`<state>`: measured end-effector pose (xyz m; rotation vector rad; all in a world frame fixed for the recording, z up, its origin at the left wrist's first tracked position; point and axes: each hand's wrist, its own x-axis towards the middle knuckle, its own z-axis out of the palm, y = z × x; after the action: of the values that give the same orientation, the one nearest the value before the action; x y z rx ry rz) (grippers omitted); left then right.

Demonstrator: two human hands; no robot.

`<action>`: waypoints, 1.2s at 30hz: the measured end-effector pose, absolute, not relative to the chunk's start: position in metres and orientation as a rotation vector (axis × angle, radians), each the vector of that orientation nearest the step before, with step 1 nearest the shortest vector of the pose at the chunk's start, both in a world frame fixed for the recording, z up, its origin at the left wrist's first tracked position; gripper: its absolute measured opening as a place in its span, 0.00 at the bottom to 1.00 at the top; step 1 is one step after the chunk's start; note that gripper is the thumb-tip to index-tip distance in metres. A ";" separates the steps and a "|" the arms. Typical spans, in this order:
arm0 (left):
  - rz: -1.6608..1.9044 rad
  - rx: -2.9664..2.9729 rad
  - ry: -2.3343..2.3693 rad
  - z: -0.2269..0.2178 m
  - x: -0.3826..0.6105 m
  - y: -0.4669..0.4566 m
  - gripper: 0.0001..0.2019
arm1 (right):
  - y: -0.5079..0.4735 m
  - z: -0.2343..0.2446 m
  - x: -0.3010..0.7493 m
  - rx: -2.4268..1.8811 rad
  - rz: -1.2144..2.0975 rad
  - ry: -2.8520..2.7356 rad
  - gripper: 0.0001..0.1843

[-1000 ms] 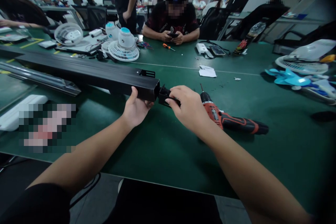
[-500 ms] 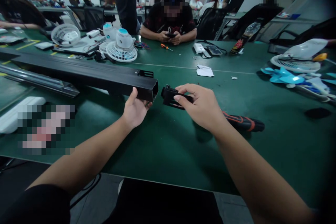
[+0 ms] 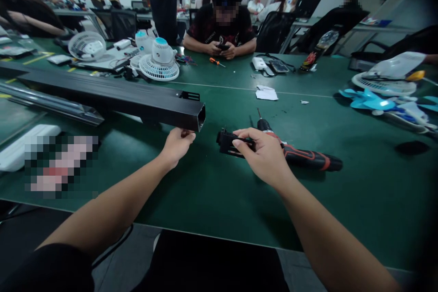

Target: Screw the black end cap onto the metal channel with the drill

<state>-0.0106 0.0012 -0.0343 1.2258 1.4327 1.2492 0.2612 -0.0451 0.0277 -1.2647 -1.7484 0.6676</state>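
A long black square tube (image 3: 112, 96) lies across the green table (image 3: 212, 191), its open end facing right. My left hand (image 3: 177, 145) sits just under that open end, fingers curled against the tube's lower edge. My right hand (image 3: 265, 155) pinches a small black plastic insert (image 3: 226, 142), held low over the table a short way right of and below the tube's mouth. A red and black electric screwdriver (image 3: 301, 155) lies on the table directly behind my right hand.
White and blue desk fans (image 3: 159, 61) stand at the back left, and fan parts (image 3: 383, 96) lie at the right. A silver rail (image 3: 51, 106) runs beside the tube. A seated person (image 3: 222, 27) faces me across the table; paper scraps (image 3: 267, 94) lie mid-table.
My right hand pulled the black insert out of the tube's end, then drew it right and down toward the table. My left hand slid from the tube's side to beneath its end.
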 end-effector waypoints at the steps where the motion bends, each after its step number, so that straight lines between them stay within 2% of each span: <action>1: 1.177 1.397 1.523 -0.039 -0.013 0.004 0.05 | -0.045 0.025 0.261 -1.265 0.679 -1.737 0.08; 6: 0.985 2.052 1.794 -0.060 -0.026 0.014 0.04 | -0.045 0.017 0.260 -1.253 0.732 -1.674 0.09; 8: 0.892 2.147 1.909 -0.065 -0.029 0.017 0.09 | -0.046 0.016 0.259 -1.243 0.799 -1.617 0.10; 11: 0.774 2.170 1.967 -0.062 -0.028 0.022 0.16 | -0.047 0.016 0.254 -1.216 0.993 -1.450 0.14; 15: 0.602 2.120 2.052 -0.044 -0.018 0.025 0.14 | -0.047 0.018 0.248 -1.177 1.245 -1.241 0.18; 20: 0.360 2.118 2.038 -0.022 -0.007 0.019 0.17 | -0.045 0.023 0.245 -1.169 1.362 -1.094 0.26; 27: 0.223 2.190 1.848 -0.006 -0.003 0.008 0.13 | -0.042 0.021 0.248 -1.147 1.413 -0.996 0.32; 36: 0.471 2.392 1.234 -0.014 0.001 -0.017 0.03 | -0.036 0.018 0.253 -1.105 1.450 -0.900 0.32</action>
<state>0.0008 -0.0167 -0.0141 2.3922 1.2341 0.4709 0.2526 -0.0357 0.0180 -1.1053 -0.8998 1.4496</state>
